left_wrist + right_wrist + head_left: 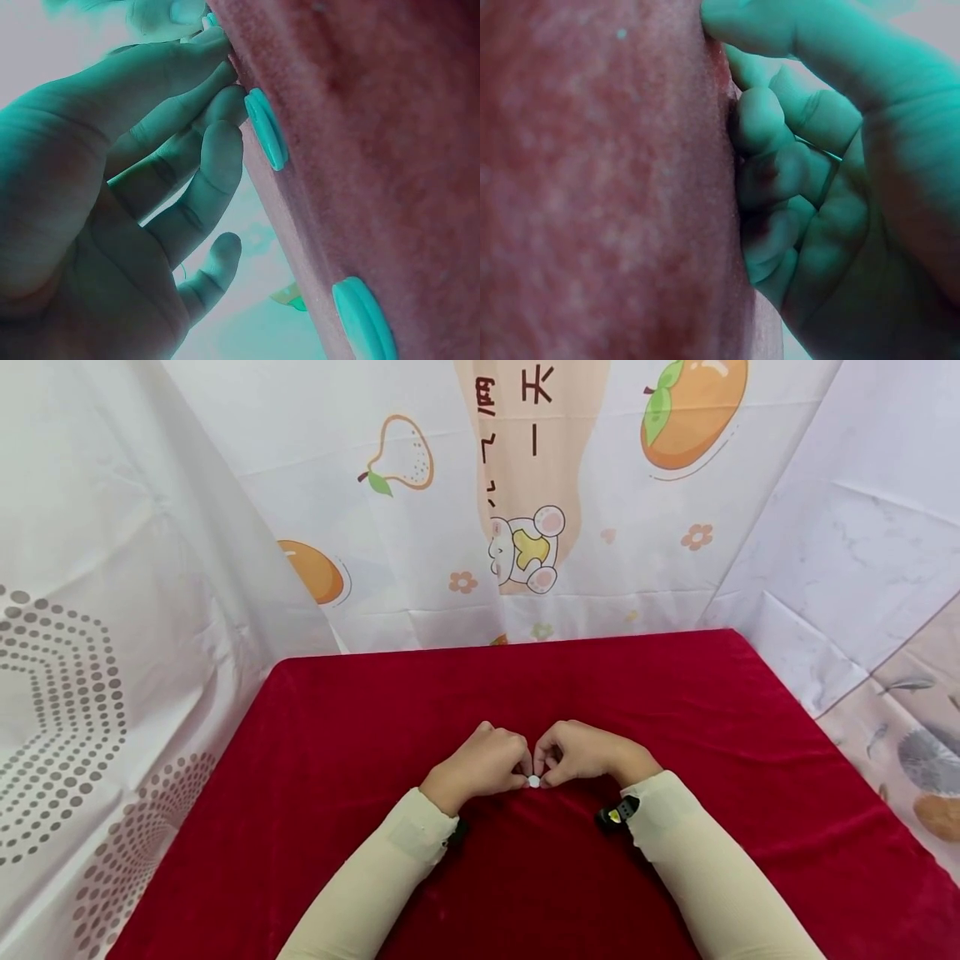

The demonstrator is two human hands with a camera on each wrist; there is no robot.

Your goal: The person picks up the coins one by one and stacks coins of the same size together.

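Observation:
In the head view a small white disc (534,782) lies at the middle of the table, between the fingertips of both hands. My left hand (486,763) pinches it from the left, thumb and forefinger close together. From the other side my right hand (581,754) grips it with thumb and forefinger, its other fingers curled. Two more discs, a nearer one (266,129) and a farther one (365,322), rest on the cloth beside the left fingers in the left wrist view; the left hand hides them from the head view. In the right wrist view no disc shows.
A red velvet cloth (360,718) covers the table. White printed curtains (420,527) hang behind it and on both sides. A black wrist device (618,812) sits under the right cuff, and a dark one shows at the left cuff.

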